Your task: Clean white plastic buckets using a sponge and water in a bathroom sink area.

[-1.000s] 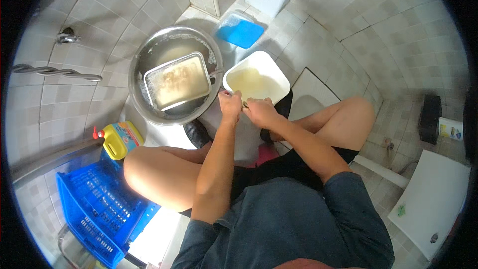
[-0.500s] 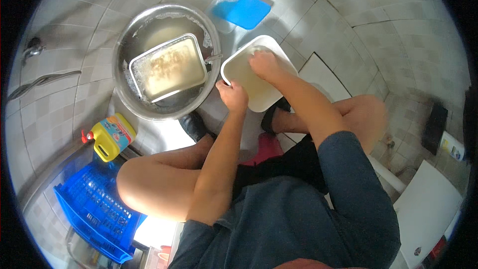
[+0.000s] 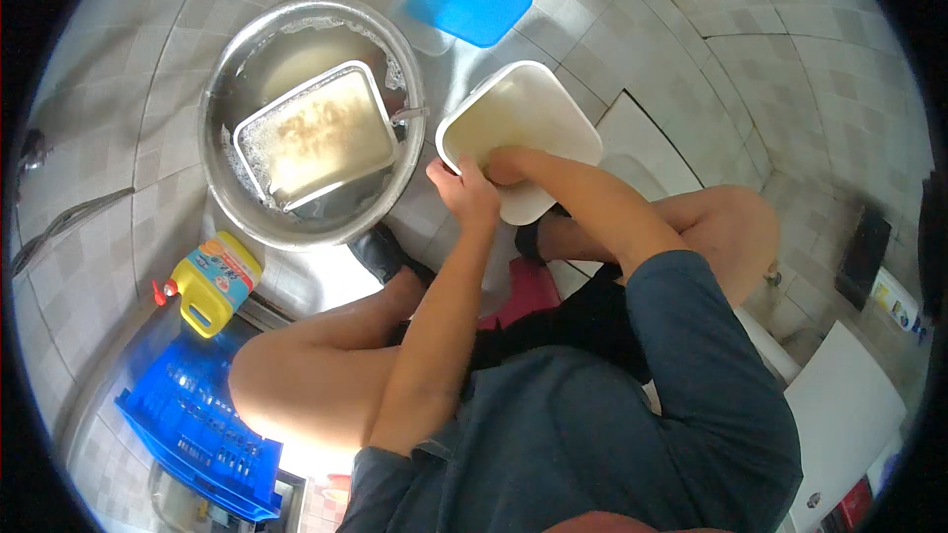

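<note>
A white rectangular tub with a little cloudy liquid in it is tilted in front of me. My left hand is closed on its near left rim. Down inside the tub, by the near left wall, is my right hand. Its fingers are curled and mostly hidden, so what they hold does not show. To the left stands a large round metal basin of murky, sudsy water. Inside that basin floats or rests a rectangular tray with cloudy water and foam along its edge.
A clear container with a blue panel lies beyond the tub. At left are a yellow jug with a red cap and a blue plastic basket. A tap and hose are on the tiled wall. A white board leans at right.
My right hand has moved from the tub's far wall toward its near left side. The tub has tipped, showing more of its inner wall. My left hand stays at the rim.
</note>
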### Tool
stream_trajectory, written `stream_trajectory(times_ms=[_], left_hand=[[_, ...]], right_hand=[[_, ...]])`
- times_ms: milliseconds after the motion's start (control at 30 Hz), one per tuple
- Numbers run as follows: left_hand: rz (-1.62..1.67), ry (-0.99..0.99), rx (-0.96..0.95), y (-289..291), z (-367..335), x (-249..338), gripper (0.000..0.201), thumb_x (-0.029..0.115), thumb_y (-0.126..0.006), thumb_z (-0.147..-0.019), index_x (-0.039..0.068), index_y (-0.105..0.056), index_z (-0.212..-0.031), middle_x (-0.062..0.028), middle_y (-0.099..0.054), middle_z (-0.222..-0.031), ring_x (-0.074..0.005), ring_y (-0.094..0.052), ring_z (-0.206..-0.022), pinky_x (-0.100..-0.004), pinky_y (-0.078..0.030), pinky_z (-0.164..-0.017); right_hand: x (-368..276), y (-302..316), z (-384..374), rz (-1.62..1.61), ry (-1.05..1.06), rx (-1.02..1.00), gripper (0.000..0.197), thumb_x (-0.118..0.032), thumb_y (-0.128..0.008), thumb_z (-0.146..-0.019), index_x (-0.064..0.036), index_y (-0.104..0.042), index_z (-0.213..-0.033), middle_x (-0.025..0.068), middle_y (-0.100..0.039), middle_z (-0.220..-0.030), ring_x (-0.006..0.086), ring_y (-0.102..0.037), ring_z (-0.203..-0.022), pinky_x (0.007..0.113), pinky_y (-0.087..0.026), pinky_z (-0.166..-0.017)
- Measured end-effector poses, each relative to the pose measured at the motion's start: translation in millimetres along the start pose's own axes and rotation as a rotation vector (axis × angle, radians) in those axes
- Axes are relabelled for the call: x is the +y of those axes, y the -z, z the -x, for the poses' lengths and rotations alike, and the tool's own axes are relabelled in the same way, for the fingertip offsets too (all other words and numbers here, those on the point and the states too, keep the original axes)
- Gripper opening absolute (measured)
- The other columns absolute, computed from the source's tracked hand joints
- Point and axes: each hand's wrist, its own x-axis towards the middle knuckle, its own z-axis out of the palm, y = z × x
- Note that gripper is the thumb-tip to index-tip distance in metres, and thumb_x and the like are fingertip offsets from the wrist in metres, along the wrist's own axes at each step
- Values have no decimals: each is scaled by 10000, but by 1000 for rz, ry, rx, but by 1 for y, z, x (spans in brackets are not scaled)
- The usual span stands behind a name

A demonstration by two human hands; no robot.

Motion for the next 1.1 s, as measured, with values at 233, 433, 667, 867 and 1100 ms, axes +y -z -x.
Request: stream_trajectory(times_ms=[233,433,667,867,1100], left_hand=[[-52,-45,61,13,-10,-12,353,183,-588,-968,-55,-449,-1189,-191,-613,-1068,-239,-621,-934,-370,-497,-845],[-77,59,94,16,-9,2,359,178,-599,-949,-41,-459,-1196,-181,-625,-1044,-255,-629,-904,-383,-502,-829],[-90,-5,144,8,-7,-8,368,156,-633,-913,-39,-469,-1180,-162,-633,-1019,-258,-630,-898,-383,-504,-822],[-15,43,133,16,-6,-7,377,148,-635,-905,-40,-464,-1183,-161,-629,-1013,-269,-632,-905,-398,-498,-834],[-113,32,123,12,-5,-6,405,202,-624,-917,-39,-459,-1197,-174,-630,-985,-310,-636,-899,-426,-493,-836]], right_hand=[[-20,7,63,-165,172,-98,415,-339,-534,-906,-11,-755,-1033,243,-719,-1050,399,-678,-989,505,-499,-895],[-57,83,203,77,64,-168,534,-468,-403,-990,-38,-716,-1033,237,-699,-1034,400,-650,-970,512,-461,-903],[-82,1,177,-6,185,293,615,-532,-494,-929,-6,-674,-1193,270,-676,-1113,420,-638,-1063,485,-447,-1008],[-60,31,219,287,175,445,577,-501,-574,-898,-5,-660,-1181,245,-660,-1149,432,-605,-1092,479,-422,-1040],[-76,41,191,-139,134,80,414,-336,-544,-938,22,-674,-1100,241,-686,-1007,411,-642,-988,464,-498,-928]])
